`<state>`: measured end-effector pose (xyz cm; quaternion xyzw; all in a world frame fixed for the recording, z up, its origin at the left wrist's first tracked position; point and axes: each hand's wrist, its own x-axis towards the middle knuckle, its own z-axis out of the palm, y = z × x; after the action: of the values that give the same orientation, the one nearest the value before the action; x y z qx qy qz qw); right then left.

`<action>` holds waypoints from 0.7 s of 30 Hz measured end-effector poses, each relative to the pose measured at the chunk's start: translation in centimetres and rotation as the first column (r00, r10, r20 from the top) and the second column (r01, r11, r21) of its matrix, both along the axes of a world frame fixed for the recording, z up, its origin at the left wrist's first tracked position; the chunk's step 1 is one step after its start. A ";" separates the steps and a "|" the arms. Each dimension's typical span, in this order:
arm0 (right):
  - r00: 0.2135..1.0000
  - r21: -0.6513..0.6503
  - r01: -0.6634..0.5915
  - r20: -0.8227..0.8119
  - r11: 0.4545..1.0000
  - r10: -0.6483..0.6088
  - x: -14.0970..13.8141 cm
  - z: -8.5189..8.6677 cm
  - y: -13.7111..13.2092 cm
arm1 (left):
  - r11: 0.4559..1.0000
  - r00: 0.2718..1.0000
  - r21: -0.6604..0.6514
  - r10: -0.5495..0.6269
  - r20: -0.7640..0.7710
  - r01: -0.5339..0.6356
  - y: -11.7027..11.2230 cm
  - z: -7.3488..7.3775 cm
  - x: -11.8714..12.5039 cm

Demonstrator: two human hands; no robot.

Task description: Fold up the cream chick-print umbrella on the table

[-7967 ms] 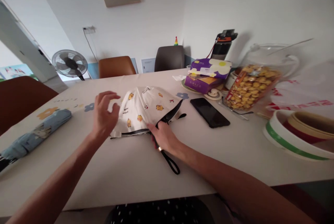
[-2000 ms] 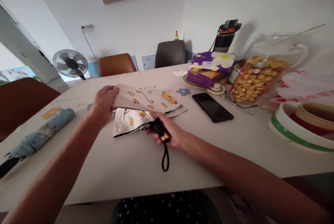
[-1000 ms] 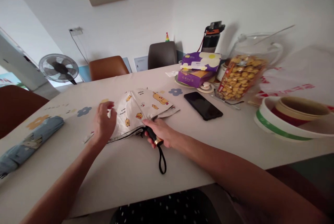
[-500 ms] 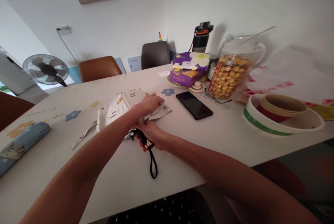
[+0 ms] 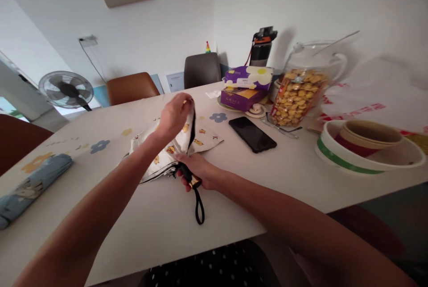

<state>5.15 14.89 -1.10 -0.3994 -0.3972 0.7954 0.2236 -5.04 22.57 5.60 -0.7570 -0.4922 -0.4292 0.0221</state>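
A white folding umbrella (image 5: 167, 155) with small yellow cartoon prints lies loosely folded on the table, its canopy spread away from me. My right hand (image 5: 197, 168) is wrapped round its black handle, which has a gold band and a black wrist loop (image 5: 199, 206) hanging toward me. Pinched in my left hand (image 5: 175, 115) is the edge of one canopy panel, lifted above the rest of the fabric. The dark inner side of that panel shows below the fingers. My left forearm hides part of the canopy.
Right of the umbrella lies a black phone (image 5: 252, 134). Beyond it are eyeglasses (image 5: 284, 130), purple boxes (image 5: 245, 99), a snack-filled pitcher (image 5: 299, 95) and a black bottle (image 5: 261, 48). A white bowl (image 5: 347, 162) stands far right, a blue folded umbrella (image 5: 35, 189) at left.
My left hand has risen from the table, drawing a canopy panel upward and showing its dark underside. My right hand still grips the handle. The view has shifted slightly.
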 end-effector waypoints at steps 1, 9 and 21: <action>1.000 -0.001 0.000 0.001 1.000 0.000 0.0 0.1 0.0 | 1.000 0.997 0.024 0.002 0.081 -0.004 -0.9 0.5 -1.0; 0.999 -0.007 -0.035 -0.022 0.999 0.035 0.1 -0.3 0.2 | 0.974 0.826 0.058 0.153 0.543 -0.218 -7.5 -2.5 -9.1; 0.999 -0.092 0.018 -0.031 0.996 -0.021 0.4 0.5 0.4 | 0.952 0.736 -0.100 0.289 0.612 -0.291 -9.0 -6.7 -11.1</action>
<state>5.53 15.32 -0.58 -0.4001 -0.3529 0.8170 0.2190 -16.18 13.60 -1.07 -0.4878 -0.5832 -0.6454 -0.0732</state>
